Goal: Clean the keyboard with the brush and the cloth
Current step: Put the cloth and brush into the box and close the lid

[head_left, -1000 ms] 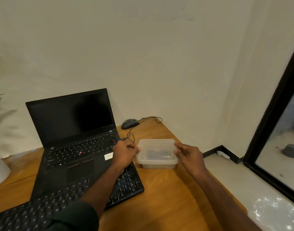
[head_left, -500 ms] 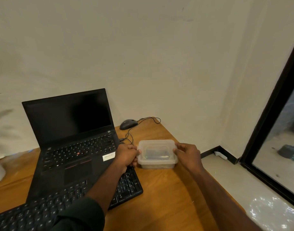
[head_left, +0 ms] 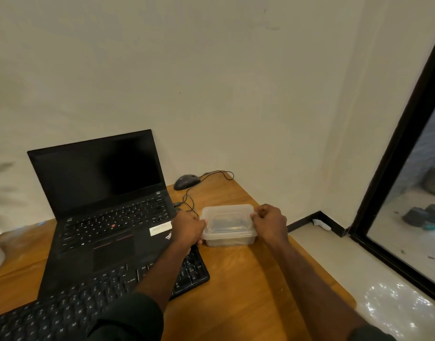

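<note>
Both hands, left hand (head_left: 188, 226) and right hand (head_left: 270, 221), clamped on translucent rectangular plastic box (head_left: 228, 225), wooden desk (head_left: 248, 291)

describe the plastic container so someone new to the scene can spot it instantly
On the wooden desk, look right of the open black laptop, in front of the wired mouse. The lidded container sits between both hands. It is the only translucent item; everything nearby is black.

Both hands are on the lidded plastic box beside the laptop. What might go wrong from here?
1. The clear box sits near the table edge; prying its lid with the left hand and right hand might tip or slide it off.
2. The mouse cable loops just behind the box and may snag.
3. The left forearm crosses the black keyboard and could press keys.
</note>
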The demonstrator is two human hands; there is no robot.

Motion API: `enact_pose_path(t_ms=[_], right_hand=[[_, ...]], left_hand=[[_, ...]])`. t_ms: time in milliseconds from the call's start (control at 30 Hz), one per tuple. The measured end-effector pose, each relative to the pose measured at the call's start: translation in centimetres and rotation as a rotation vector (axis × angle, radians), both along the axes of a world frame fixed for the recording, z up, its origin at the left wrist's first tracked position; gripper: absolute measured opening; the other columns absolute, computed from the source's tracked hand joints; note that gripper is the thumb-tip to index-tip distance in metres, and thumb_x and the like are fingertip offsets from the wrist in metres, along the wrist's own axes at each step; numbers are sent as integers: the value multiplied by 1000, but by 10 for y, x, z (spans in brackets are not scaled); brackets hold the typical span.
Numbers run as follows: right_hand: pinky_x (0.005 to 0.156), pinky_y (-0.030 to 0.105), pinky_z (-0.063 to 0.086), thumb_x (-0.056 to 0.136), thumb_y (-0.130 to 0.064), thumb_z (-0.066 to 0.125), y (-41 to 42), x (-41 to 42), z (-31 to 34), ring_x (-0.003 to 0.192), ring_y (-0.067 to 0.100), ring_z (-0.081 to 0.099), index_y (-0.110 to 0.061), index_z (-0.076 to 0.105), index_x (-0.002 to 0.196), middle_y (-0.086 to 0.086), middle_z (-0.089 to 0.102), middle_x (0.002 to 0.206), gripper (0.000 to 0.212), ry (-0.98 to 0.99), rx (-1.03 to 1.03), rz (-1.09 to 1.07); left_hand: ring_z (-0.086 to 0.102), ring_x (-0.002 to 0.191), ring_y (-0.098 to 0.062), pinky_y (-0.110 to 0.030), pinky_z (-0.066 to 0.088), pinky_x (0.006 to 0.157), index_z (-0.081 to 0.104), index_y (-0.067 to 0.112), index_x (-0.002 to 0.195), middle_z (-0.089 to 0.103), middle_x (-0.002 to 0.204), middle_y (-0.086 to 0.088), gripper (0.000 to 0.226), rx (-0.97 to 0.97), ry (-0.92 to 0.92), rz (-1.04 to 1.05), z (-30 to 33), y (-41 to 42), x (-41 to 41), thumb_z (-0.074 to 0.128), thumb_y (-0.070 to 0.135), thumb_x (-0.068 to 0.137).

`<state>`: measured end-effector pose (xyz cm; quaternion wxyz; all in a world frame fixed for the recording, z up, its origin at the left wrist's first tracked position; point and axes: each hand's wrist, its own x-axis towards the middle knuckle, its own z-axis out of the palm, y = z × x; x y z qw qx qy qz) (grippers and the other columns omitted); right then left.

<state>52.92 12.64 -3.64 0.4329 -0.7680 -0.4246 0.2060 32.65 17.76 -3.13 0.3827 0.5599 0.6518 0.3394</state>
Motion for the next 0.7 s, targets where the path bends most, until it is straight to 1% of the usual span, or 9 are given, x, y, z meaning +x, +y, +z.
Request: enact_pose_path(t_ms=[100, 167, 267, 300, 400, 500, 567, 633, 700], right_hand=[[60, 21, 46, 102, -40, 55, -10, 0, -2, 86, 13, 58, -12, 64, 121, 5, 67, 115, 34, 14, -133, 47], [59, 22, 49, 101, -44, 54, -14, 8, -9, 82, 15, 63, -11, 64, 117, 4, 69, 107, 37, 152, -189, 110], [72, 36, 62, 95, -40, 66, -16, 17, -13, 86, 30, 72, -8, 66, 113, 9, 75, 98, 36, 475, -223, 142], [71, 35, 61, 93, -38, 70, -16, 18, -15, 83, 31, 71, -8, 67, 112, 11, 75, 97, 36, 528, -212, 134], [54, 25, 49, 89, -30, 76, -15, 15, -16, 69, 19, 59, -5, 68, 112, 12, 74, 98, 35, 586, -143, 81], [56, 24, 55, 95, -26, 69, -14, 7, -20, 79, 17, 66, -6, 67, 119, 7, 72, 103, 31, 508, -71, 77], [67, 23, 58, 100, -30, 61, -17, 2, -22, 88, 16, 67, -9, 66, 122, 2, 70, 105, 32, 275, -47, 101], [65, 16, 53, 102, -34, 55, -21, -2, -23, 89, 13, 66, -12, 67, 122, 1, 69, 105, 32, 79, -30, 122], [66, 14, 52, 104, -37, 51, -22, -3, -25, 89, 12, 66, -14, 68, 122, 0, 70, 108, 34, -71, -33, 139]], left_hand=[[58, 39, -19, -37, 58, 49, 68, 0, 81, 71, 64, -19, 18, 38, 24, 2, -1, -7, 2, 69, 15, 91], [59, 40, -19, -39, 59, 52, 67, 1, 83, 71, 66, -19, 17, 50, 33, -9, 0, -10, 1, 69, 15, 91], [57, 37, -16, -34, 57, 51, 68, 1, 84, 71, 65, -19, 17, 51, 40, -15, 1, -14, -1, 68, 16, 92], [56, 36, -15, -32, 56, 50, 68, 0, 85, 71, 64, -19, 18, 49, 36, -16, 0, -15, -1, 68, 16, 92], [55, 34, -13, -27, 52, 44, 67, -2, 86, 68, 63, -17, 19, 43, 16, -13, -1, -16, -3, 67, 15, 92], [56, 33, -12, -25, 50, 43, 67, -3, 86, 65, 57, -14, 20, 55, 24, -10, -3, -16, -1, 67, 16, 93], [55, 32, -12, -25, 50, 40, 68, -1, 87, 68, 60, -16, 18, 57, 29, -7, -4, -16, 0, 67, 16, 93], [52, 29, -10, -23, 46, 37, 69, 1, 91, 70, 65, -17, 16, 50, 29, -16, -5, -16, -1, 66, 17, 94], [49, 27, -10, -22, 43, 36, 71, 3, 96, 71, 64, -16, 16, 47, 57, -42, -5, -15, -2, 65, 19, 95]])
